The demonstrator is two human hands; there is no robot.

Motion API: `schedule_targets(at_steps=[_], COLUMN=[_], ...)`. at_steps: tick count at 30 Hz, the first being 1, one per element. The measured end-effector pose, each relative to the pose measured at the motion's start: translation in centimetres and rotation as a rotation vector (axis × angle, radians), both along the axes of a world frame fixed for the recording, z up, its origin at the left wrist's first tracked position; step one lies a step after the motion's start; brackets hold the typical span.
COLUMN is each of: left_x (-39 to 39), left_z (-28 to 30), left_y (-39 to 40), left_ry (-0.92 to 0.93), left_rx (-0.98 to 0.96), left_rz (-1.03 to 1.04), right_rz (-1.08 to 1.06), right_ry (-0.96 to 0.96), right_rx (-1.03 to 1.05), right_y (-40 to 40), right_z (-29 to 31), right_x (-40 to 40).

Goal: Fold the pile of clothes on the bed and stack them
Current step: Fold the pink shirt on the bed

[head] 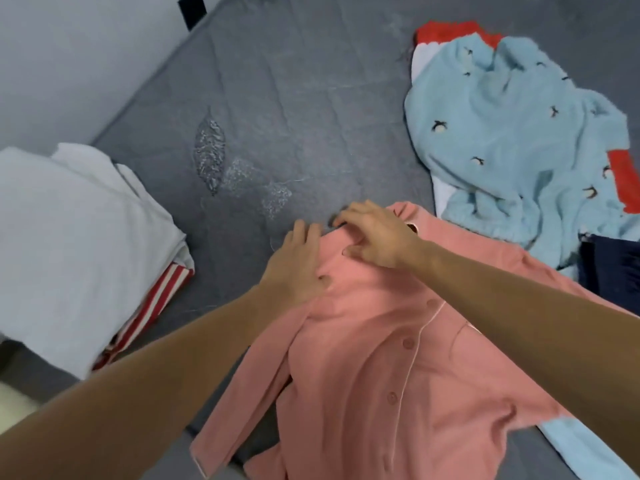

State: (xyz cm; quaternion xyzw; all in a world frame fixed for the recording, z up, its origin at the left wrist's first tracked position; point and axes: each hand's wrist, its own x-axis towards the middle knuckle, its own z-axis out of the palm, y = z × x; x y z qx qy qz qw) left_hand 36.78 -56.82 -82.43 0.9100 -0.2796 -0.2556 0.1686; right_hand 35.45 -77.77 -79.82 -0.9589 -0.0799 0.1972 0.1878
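Now both hands on pink shirt (374, 368), left (294, 268) flat, right (375, 237) grip pinching collar.

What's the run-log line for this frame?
step: flattening pink shirt collar | left hand: open, resting on shirt | right hand: fingers at collar, grip unclear | folded stack: left

A pink button-up shirt (374, 358) is lying spread front-up on the grey bed (294, 98). A rumpled light blue fleece with red trim (512, 133) is sitting to its right. White folded clothes (69, 237) are stacking up at left.
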Motion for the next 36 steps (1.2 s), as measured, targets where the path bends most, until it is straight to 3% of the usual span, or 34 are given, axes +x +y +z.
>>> schedule_targets(at_steps=[5, 13, 17, 20, 23, 26, 28, 32, 36], left_x=[0.0, 3.6, 4.9, 5.1, 5.6, 6.7, 7.5, 9.1, 9.7], left_z=[-0.3, -1.0, -1.3, -1.1, -0.6, -0.2, -0.1, 0.0, 0.3], left_y=[0.7, 3.3, 4.0, 4.1, 4.6, 6.0, 7.0, 8.5, 9.5], left_ry=[-0.056, 0.164, 0.356, 0.435, 0.518, 0.663, 0.629, 0.372, 0.335], left_rx=[-0.073, -0.309, -0.429, -0.506, -0.512, -0.375, -0.311, -0.455, -0.463], left_rz=[0.045, 0.392, 0.509, 0.598, 0.555, 0.380, 0.374, 0.547, 0.418], right_rz=[0.038, -0.113, -0.017, -0.114, -0.210, -0.214, -0.219, -0.233, -0.165], right_ry=[-0.033, -0.029, 0.079, 0.049, 0.052, 0.068, 0.063, 0.136, 0.259], right_rx=[0.041, 0.207, 0.225, 0.266, 0.289, 0.245, 0.211, 0.153, 0.304], right_y=[0.9, 1.1, 2.3, 3.1, 3.1, 2.7, 2.4, 3.1, 6.9], right_z=[-0.8, -0.6, -0.2, -0.4, -0.5, -0.4, -0.3, -0.3, -0.2], right_x=[0.8, 2.4, 3.2, 4.1, 5.1, 6.0, 6.5, 7.5, 9.0])
